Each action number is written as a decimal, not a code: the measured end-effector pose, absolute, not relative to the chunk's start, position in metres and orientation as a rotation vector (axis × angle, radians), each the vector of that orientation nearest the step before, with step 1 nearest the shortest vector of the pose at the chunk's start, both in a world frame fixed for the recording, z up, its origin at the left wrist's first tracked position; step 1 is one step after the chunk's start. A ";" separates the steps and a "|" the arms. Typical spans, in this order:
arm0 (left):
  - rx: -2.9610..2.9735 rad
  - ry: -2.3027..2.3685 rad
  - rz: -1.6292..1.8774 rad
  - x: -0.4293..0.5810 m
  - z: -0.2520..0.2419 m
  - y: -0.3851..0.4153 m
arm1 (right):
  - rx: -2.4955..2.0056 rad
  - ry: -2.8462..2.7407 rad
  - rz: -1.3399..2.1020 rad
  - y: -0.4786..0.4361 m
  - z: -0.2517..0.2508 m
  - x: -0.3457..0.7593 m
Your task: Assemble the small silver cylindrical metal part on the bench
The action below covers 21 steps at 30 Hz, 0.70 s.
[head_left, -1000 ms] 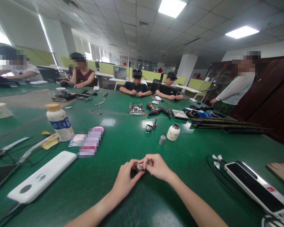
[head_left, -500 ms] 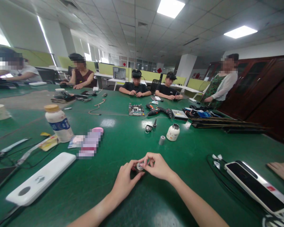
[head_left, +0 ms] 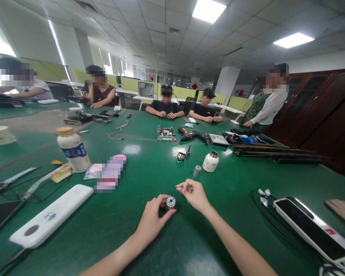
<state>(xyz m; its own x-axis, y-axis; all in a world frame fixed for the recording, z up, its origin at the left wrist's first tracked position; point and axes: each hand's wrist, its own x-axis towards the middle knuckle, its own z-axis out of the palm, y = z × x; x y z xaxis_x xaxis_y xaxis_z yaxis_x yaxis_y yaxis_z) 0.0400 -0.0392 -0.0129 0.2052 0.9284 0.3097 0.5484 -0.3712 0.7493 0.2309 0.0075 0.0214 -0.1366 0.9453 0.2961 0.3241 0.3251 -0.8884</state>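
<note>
My left hand (head_left: 153, 216) grips a small round metal part (head_left: 170, 202) just above the green table (head_left: 149, 237), fingers curled round it. My right hand (head_left: 193, 193) hovers a little right of and beyond the part, apart from it, with thumb and fingertips pinched together; whether something tiny sits in the pinch I cannot make out. Farther out on the table lie a small grey metal cylinder (head_left: 197, 170) and a white round jar (head_left: 210, 161), with a small metal clip-like piece (head_left: 180, 156) behind them.
A white bottle (head_left: 72, 148), a white flat device (head_left: 50, 217) and cables lie to my left. A phone (head_left: 309, 227) and another person's hand (head_left: 342, 209) are at right. A circuit board (head_left: 166, 133), power tools (head_left: 194, 135) and seated people line the far side; one person stands at right.
My right hand has let go of the metal part and lifted away to the right and forward. My left hand keeps holding the part in place.
</note>
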 end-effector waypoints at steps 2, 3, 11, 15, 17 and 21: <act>2.011 1.370 1.046 0.040 -0.013 -0.039 | -1.237 -1.725 0.805 0.013 0.005 0.235; 2.013 1.373 1.050 0.040 -0.013 -0.039 | -1.265 -1.759 0.815 0.015 -0.002 0.236; 2.012 1.384 1.038 0.040 -0.012 -0.039 | -1.180 -1.641 0.932 0.011 0.012 0.231; 2.008 1.372 1.028 0.040 -0.013 -0.039 | -1.035 -1.689 1.059 -0.003 0.034 0.222; 2.010 1.362 1.018 0.040 -0.013 -0.039 | -1.012 -1.729 1.090 -0.009 0.039 0.219; 2.002 1.353 1.001 0.040 -0.012 -0.039 | -1.026 -1.785 1.097 -0.013 0.037 0.217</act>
